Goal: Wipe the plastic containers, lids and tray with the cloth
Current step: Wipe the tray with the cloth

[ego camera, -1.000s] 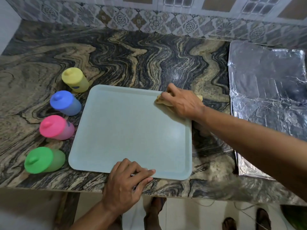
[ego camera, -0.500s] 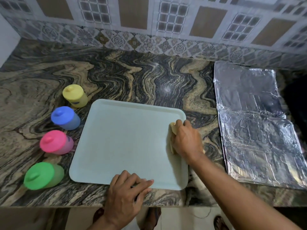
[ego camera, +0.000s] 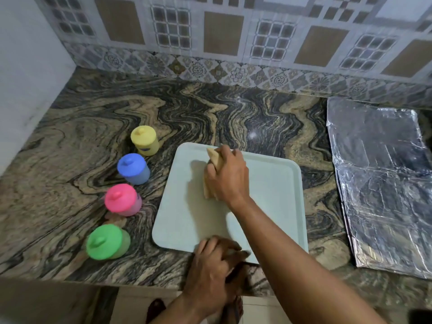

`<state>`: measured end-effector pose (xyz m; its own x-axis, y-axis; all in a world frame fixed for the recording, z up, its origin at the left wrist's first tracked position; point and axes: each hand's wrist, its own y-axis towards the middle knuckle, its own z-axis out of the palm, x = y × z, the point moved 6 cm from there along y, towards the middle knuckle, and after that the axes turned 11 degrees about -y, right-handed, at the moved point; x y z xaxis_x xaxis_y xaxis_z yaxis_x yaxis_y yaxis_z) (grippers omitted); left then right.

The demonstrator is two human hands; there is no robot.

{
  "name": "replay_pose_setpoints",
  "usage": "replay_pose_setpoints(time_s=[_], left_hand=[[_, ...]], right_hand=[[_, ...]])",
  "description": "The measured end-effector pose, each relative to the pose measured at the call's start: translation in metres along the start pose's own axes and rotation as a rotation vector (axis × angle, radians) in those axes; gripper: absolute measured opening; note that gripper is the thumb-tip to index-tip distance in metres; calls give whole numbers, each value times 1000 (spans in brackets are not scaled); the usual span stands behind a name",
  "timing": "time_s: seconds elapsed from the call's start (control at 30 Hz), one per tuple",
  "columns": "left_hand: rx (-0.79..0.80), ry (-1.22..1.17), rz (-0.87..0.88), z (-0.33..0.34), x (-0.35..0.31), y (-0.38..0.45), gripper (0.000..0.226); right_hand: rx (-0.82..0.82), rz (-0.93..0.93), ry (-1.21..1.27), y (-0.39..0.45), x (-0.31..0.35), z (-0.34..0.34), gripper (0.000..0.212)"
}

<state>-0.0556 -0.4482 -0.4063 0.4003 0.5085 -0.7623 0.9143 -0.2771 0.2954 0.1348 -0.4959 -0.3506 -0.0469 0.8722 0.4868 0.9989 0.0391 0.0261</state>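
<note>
Four lidded plastic containers stand in a curved row on the marble counter [ego camera: 210, 118] at abt 9 o'clock of the tray [ego camera: 275, 195]: yellow container [ego camera: 145, 140] farthest back, then blue container [ego camera: 133, 169], pink container [ego camera: 122, 199], green container [ego camera: 106, 242] nearest the front edge. All upright, lids on, each apart from the tray's left rim, same order as 1 s ago.

Right hand [ego camera: 228, 177] is clenched on the tan cloth [ego camera: 214, 157], pressing it flat on the tray surface at roughly 11 o'clock of the tray, near the far-left corner. 0.5 s ago that hand and cloth sat at the tray's right rim, abt 3 o'clock; 1 s ago at the far-right corner, abt 1 o'clock. So the cloth has crossed the tray right to left. Forearm now lies diagonally over the tray's near half.

Left hand [ego camera: 215, 260] presses down on the tray's near rim at 6 o'clock, fingers curled over the edge, same spot as before; tray hasn't shifted vs. the containers.

Foil sheet [ego camera: 378, 183] lies flat at 3 o'clock, apart from the tray. Tiled wall [ego camera: 222, 36] at 12 o'clock shows more than before.
</note>
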Motion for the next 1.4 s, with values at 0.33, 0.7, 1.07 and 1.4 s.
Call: replay_pose_setpoints(time_s=[0.33, 0.7, 1.07, 1.4], left_hand=[[-75, 115, -64, -70, 63, -36, 22], [-72, 125, -92, -72, 59, -36, 16], [-65, 102, -77, -71, 61, -38, 19], [-92, 106, -90, -71, 60, -39, 18]], right_hand=[[63, -187, -349, 29, 28, 60, 30], [-99, 198, -571, -11, -167, -64, 30], [82, -194, -276, -39, 78, 75, 29], [-135, 14, -435, -72, -134, -39, 27]])
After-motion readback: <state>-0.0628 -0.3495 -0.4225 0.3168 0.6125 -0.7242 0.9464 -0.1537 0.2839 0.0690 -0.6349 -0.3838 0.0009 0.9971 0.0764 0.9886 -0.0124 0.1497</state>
